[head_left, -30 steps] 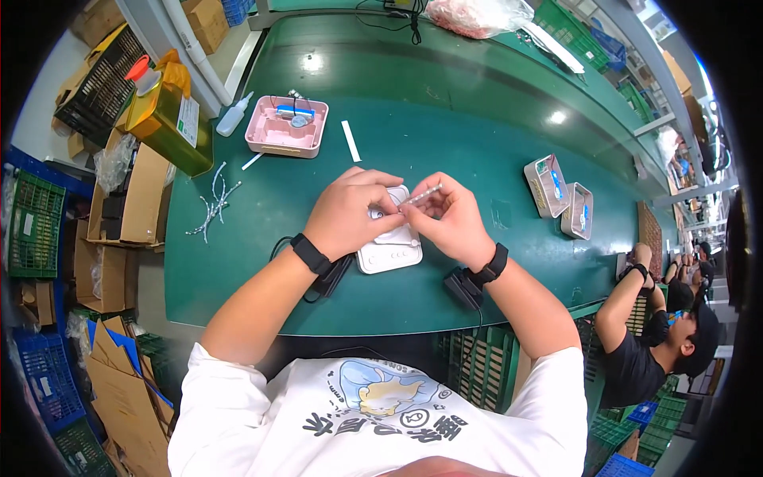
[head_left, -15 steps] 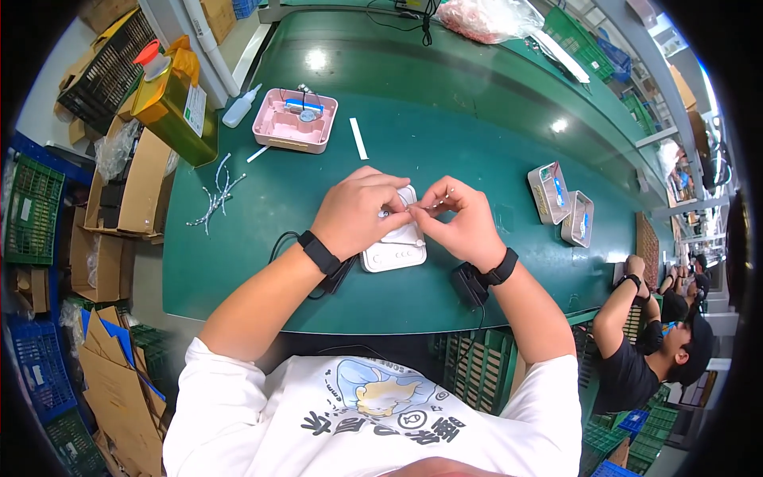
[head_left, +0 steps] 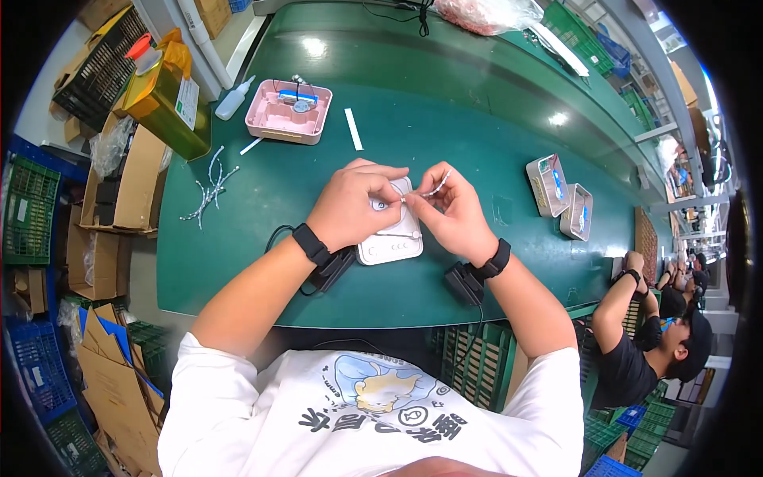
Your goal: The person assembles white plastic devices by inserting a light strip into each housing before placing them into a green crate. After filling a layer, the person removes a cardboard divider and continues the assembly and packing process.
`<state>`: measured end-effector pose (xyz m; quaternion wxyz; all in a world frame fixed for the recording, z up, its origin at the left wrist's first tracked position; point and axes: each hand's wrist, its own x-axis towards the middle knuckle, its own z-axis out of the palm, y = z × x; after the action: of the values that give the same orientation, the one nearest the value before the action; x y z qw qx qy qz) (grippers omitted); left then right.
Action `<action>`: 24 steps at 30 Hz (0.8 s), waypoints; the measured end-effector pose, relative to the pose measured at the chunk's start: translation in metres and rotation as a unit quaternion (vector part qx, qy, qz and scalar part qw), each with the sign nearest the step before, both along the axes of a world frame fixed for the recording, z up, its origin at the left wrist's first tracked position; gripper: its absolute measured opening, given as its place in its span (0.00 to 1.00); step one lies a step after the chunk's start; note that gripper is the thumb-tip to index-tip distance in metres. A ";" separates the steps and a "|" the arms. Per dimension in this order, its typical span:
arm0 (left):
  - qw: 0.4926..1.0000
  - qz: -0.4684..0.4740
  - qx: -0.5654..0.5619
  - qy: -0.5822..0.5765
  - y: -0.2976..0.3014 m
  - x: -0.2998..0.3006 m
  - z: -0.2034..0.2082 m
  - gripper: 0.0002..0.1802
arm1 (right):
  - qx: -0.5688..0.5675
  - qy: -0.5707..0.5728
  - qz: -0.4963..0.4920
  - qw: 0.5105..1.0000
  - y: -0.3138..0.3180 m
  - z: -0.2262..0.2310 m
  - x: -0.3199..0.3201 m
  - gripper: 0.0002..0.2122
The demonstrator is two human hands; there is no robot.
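Over a white rounded plastic cover (head_left: 391, 251) lying on the green table, both hands meet fingertip to fingertip. My right hand (head_left: 457, 215) pinches a short white-and-grey twisted wire (head_left: 438, 188), whose free end curves up past the fingers. My left hand (head_left: 350, 208) is closed in a pinch at the wire's other end, where a small white tip shows between the fingertips. Part of the cover is hidden under my hands. Farther left, several similar twisted wires (head_left: 209, 195) lie in a loose bunch.
A pink case (head_left: 270, 127) with parts inside stands at the back left, near a white strip (head_left: 354, 129), a squeeze bottle (head_left: 235, 98) and a yellow-green can (head_left: 171, 111). Two pale cases (head_left: 548, 187) sit at the right. Black wrist devices have cables. A co-worker (head_left: 636, 350) sits at far right.
The view has shifted slightly. My fingertips have come together around the wire's end, and its free part now shows more clearly above my right hand. The cover stays below.
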<state>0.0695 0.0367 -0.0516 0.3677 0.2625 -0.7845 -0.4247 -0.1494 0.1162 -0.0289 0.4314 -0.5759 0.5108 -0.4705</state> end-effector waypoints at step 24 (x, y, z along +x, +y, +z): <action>0.999 -0.006 0.025 0.037 -0.001 0.000 -0.001 0.05 | 0.009 0.107 -0.036 0.994 0.003 0.014 0.008 0.09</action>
<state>0.0699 0.0355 -0.0527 0.3872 0.2509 -0.7609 -0.4561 -0.1411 0.1195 -0.0153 0.3627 -0.6002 0.5783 -0.4169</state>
